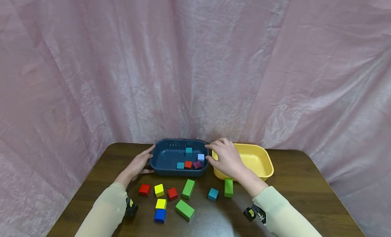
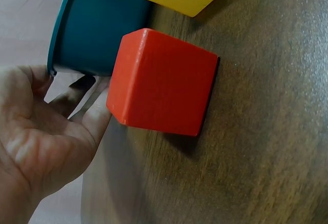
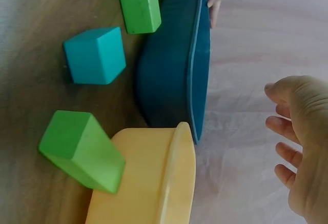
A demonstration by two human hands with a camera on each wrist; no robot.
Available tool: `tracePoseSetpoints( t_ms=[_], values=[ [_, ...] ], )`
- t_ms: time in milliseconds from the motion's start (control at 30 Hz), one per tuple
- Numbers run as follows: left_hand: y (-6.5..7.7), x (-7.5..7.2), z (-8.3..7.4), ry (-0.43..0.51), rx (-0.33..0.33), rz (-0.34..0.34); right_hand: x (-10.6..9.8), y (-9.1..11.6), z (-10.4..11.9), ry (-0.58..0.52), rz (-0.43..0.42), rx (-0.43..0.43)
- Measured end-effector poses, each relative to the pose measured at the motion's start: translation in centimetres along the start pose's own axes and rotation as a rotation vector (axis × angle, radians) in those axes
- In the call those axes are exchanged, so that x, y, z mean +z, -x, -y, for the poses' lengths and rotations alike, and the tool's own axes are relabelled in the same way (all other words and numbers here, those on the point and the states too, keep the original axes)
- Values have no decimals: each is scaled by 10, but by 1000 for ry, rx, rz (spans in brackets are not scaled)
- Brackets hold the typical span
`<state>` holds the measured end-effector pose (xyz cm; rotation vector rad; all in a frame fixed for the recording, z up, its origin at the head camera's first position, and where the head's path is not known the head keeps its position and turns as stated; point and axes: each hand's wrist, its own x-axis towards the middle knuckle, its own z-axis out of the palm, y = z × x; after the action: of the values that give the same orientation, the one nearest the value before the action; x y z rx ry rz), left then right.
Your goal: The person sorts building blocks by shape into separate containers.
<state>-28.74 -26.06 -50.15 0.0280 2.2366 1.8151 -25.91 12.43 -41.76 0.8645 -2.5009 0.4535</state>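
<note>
A dark blue tub (image 1: 168, 173) stands at the table's far edge, with several small blocks inside, among them a red block (image 1: 188, 165), a purple block (image 1: 197, 165) and a light blue block (image 1: 200, 157). My left hand (image 1: 141, 165) touches the tub's left end with spread fingers; the left wrist view shows this hand (image 2: 48, 126) against the tub wall (image 2: 97, 34). Over the gap between this tub and a yellow tub (image 1: 268, 176) hovers my right hand (image 1: 226, 157), its fingers loosely bent. Nothing shows between those fingers in the right wrist view, where the hand (image 3: 307, 137) is apart from both tubs.
In front of the tubs lie several loose blocks: red (image 1: 144, 189), yellow (image 1: 159, 190), blue (image 1: 160, 216), green (image 1: 185, 210) and teal (image 1: 212, 194). One green block (image 1: 228, 187) is close against the yellow tub's front. A pink curtain (image 1: 195, 67) hangs behind the table.
</note>
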Motion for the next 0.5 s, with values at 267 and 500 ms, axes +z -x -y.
tracePoseSetpoints(
  t_ms=[267, 500],
  values=[
    [0, 1, 0, -1, 4, 5, -1, 21, -2, -2, 8, -15],
    [1, 0, 0, 7, 4, -4, -3, 35, -1, 13, 7, -42]
  ],
)
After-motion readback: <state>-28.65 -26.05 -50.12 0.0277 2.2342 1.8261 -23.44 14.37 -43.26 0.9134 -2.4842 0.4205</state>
